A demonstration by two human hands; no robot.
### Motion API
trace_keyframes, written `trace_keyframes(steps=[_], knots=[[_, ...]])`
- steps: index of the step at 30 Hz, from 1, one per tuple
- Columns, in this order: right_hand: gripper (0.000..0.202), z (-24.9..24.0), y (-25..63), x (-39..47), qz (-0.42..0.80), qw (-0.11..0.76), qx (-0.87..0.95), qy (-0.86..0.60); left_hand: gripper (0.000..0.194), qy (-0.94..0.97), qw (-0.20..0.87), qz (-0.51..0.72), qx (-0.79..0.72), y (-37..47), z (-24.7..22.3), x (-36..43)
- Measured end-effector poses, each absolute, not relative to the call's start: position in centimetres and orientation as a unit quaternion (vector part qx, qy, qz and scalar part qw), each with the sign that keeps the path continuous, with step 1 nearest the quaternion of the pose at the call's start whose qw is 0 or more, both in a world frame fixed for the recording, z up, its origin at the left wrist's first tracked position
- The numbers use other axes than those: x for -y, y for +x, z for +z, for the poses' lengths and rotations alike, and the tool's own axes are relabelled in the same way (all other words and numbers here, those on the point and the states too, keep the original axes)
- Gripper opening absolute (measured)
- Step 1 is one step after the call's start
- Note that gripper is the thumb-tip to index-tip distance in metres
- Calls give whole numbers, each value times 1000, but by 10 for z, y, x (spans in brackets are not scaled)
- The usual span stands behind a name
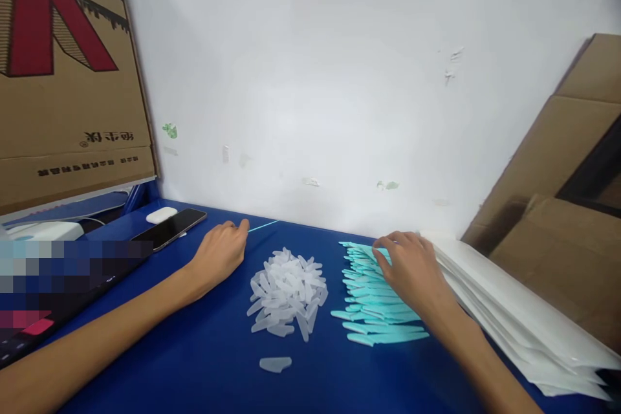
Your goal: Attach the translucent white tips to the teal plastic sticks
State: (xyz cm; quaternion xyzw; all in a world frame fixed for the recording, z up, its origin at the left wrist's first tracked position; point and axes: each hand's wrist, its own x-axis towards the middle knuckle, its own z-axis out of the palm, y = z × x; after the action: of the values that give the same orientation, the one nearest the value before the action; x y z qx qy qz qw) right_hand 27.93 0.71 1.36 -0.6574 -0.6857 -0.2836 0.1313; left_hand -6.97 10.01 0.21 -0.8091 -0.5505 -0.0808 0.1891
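Observation:
On the left, my left hand (222, 255) is closed with its fingers pinched on a thin turquoise eyebrow razor (263, 227), which points right toward the wall. My right hand (410, 265) lies over the far right part of a pile of turquoise eyebrow razors (371, 304), thumb and forefinger apart at the razors' upper end; its other fingers are partly hidden. Between the hands sits a heap of translucent white blade caps (288, 291). One single cap (275, 364) lies apart, nearer to me.
A dark phone (169, 228) and a white oval object (162, 215) lie at the back left of the blue table (194, 362). White flat packets (514, 317) are stacked at right. Cardboard boxes stand left (72, 116) and right (548, 220); a white wall (315, 77) closes the back.

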Motion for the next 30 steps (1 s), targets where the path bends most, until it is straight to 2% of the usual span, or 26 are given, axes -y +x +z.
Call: trace_keyframes(steps=[5, 12, 19, 24, 30], knots=[[20, 11, 285, -8, -232, 64, 675, -697, 27, -807, 178, -59, 560, -68, 0, -98], [16, 11, 286, -8, -213, 52, 678, -701, 27, -829, 163, -60, 532, -65, 0, -90], [16, 18, 281, -8, -173, 55, 707, -684, 27, -916, 90, -218, 324, -56, -2, -79], [13, 15, 280, -10, -154, 50, 723, -672, 23, -954, 47, -206, 213, -48, -4, -55], [15, 6, 282, -15, -159, 33, 730, -664, 19, -962, 42, -163, 216, -48, 5, -46]])
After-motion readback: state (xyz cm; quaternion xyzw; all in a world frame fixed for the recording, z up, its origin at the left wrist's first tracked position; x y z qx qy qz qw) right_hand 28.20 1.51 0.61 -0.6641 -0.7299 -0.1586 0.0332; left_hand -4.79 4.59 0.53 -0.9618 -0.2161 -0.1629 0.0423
